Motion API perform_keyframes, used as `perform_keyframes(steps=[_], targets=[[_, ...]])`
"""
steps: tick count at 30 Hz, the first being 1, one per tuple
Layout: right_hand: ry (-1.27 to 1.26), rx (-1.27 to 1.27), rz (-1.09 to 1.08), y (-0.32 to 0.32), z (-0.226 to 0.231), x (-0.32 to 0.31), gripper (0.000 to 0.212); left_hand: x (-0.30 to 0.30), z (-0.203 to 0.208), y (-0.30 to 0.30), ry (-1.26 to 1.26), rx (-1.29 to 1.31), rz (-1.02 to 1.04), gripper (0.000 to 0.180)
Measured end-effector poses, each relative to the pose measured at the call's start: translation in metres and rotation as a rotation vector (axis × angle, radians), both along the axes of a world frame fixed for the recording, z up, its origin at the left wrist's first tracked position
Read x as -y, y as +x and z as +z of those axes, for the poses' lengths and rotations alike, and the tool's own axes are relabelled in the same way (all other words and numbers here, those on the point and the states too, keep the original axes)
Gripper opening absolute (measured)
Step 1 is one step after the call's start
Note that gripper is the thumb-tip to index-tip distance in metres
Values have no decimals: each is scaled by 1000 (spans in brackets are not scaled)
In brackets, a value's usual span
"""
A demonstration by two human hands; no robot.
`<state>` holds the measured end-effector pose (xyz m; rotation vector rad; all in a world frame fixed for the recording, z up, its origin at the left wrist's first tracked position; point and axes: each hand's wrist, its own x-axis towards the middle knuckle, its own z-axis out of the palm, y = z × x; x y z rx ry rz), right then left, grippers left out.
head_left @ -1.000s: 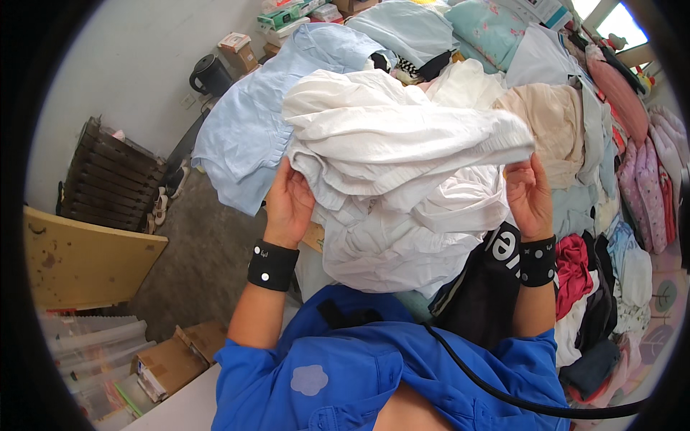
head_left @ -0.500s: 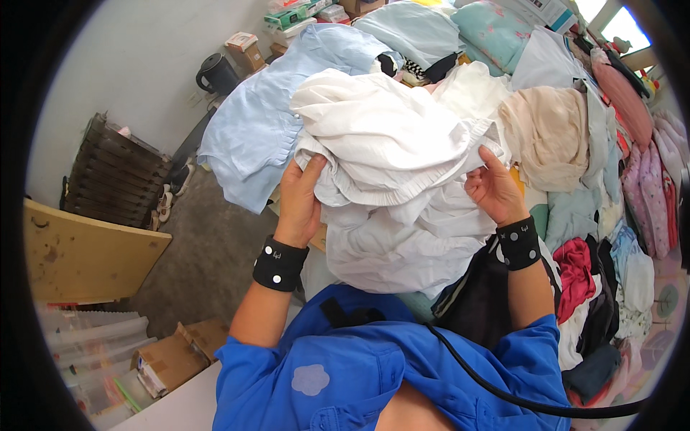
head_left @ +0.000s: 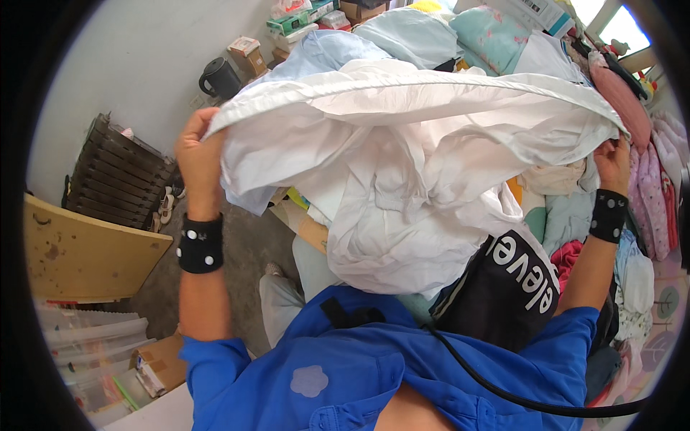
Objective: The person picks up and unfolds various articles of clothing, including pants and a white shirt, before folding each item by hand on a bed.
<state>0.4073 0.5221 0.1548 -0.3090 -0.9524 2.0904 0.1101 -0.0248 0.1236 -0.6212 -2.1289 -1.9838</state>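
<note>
Stretched wide between my hands is a white garment (head_left: 424, 165) with a gathered, elastic-looking edge; whether it is a skirt or trousers I cannot tell. My left hand (head_left: 200, 140) pinches one end of that edge, and my right hand (head_left: 611, 161) grips the other end. The edge bows upward between them, showing the inside of the cloth. The lower folds bunch above my lap. Behind it lies light blue clothing (head_left: 327, 54), partly covered. To the right of the white cloth, a black printed cloth (head_left: 507, 291) lies close to my body.
Piled clothes surround the work area, including a beige cloth (head_left: 550, 178) and a floral teal bundle (head_left: 492, 37). A black kettle (head_left: 221, 79) stands by the wall. At left are a yellow board (head_left: 90, 251) and a cardboard box (head_left: 162, 363). A black cable (head_left: 503, 384) crosses my shirt.
My hands have moved far apart, left hand leftward and up, right hand rightward. The bunched white garment is now spread open, its gathered edge raised and hiding more of the pile behind.
</note>
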Motion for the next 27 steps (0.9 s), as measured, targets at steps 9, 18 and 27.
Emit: perform_keyframes(steps=[9, 18, 27], targets=[[1193, 570, -559, 44, 76, -76, 29, 81, 40, -73, -215, -361, 325, 17], [1169, 409, -703, 62, 150, -127, 35, 97, 101, -72, -171, -488, 453, 21], [1829, 998, -1369, 26, 146, -110, 31, 162, 108, -80, -303, -512, 563, 22]])
